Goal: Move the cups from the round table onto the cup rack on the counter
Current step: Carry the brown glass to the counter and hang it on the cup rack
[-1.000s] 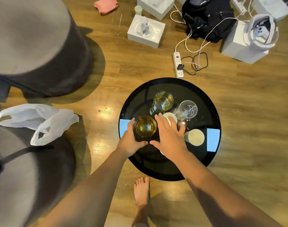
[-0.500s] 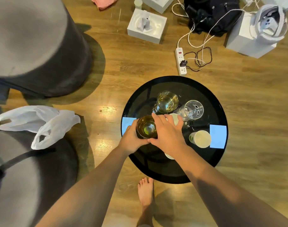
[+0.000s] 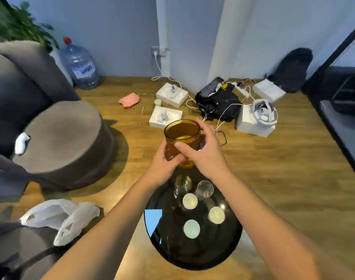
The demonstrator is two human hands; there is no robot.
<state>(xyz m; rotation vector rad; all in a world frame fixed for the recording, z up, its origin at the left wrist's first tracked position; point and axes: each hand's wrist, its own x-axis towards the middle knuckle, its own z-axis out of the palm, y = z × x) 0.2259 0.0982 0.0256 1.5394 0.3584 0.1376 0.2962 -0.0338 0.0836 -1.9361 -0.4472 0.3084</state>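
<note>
— Held where? Amber glass cup (image 3: pixel 181 136) up in the air, above the far edge of the round black table (image 3: pixel 231 249), well clear of its top.

— Gripped how? Left hand (image 3: pixel 162 168) wrapped around the lower left side, fingers curled on the glass. Right hand (image 3: pixel 203 152) clasped over the right side, thumb laid across the front wall, fingers bent round the back near the rim. Upright, mouth open to the camera.

— Left on the table? Two clear glasses (image 3: pixel 183 183) at the far side, standing close together; three small white cups (image 3: pixel 190 201) nearer, spread apart in a loose triangle.

— Around it? Wooden floor, a grey round pouf (image 3: pixel 67 142) to the left, a white plastic bag (image 3: pixel 61 217) below that, a black backpack (image 3: pixel 217 100) and white boxes (image 3: pixel 165 117) by the wall, a water bottle (image 3: pixel 82 67) in the corner.

— Cup rack? Counter? Not seen here.
</note>
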